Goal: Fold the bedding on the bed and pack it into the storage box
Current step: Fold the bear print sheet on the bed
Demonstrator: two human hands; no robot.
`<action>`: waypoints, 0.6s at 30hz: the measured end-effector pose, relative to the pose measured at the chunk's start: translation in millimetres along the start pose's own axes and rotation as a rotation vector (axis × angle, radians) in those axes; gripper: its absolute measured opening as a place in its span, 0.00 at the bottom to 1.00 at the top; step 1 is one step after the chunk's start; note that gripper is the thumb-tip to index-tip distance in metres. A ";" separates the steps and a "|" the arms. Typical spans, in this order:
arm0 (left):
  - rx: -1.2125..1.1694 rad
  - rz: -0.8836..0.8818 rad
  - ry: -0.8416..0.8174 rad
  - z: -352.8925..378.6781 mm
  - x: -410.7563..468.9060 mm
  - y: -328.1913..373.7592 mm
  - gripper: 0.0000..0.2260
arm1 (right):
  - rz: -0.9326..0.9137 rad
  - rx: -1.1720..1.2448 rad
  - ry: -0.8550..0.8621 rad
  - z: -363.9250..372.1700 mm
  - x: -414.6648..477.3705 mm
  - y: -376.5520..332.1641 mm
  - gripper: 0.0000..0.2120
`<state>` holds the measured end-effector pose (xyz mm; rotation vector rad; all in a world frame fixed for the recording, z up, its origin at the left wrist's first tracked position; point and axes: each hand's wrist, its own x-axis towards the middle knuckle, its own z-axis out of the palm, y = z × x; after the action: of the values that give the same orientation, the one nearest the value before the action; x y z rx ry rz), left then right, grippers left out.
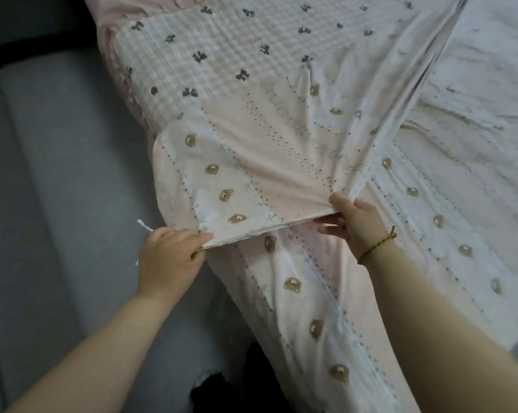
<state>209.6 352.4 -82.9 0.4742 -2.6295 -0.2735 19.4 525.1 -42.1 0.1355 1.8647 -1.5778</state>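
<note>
A pale pink and white bedding sheet (281, 138), printed with small bears and dark bows, lies spread over the bed. Its near edge is doubled into a flat folded layer. My left hand (169, 251) pinches the left corner of that folded edge at the side of the bed. My right hand (353, 219), with a braided cord at the wrist, grips the same edge further right, thumb on top and fingers underneath. The edge runs taut between both hands. No storage box shows in this view.
A grey padded surface (49, 204) runs along the left of the bed. A white marbled cover (475, 93) lies on the bed to the right. Something dark (242, 380) sits on the floor at the bottom centre.
</note>
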 end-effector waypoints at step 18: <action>0.019 -0.297 -0.063 28.8 -167.5 186.9 0.14 | -0.035 -0.026 -0.076 -187.7 -113.1 83.7 0.08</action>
<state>283.8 590.2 -124.7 0.8779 -2.6192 -0.3613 66.7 754.8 -43.4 0.0315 1.8375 -1.5594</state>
